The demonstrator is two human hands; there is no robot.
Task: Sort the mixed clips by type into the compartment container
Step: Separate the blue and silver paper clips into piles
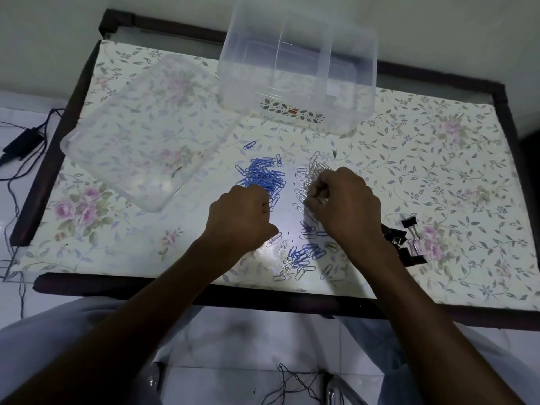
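Left hand point(242, 213) curls onto the blue paper clips point(263, 176); right hand point(344, 200) pinches silver paper clips point(309, 176) on the counter point(438, 159). Tangled clips could carry strays between piles; the compartment container point(298, 68) waits behind.

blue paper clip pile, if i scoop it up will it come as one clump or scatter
The blue paper clip pile looks tangled, so some clips would probably lift together. Loose ones at its edge would likely drop off. On the glossy table cover pushed clips should slide easily.
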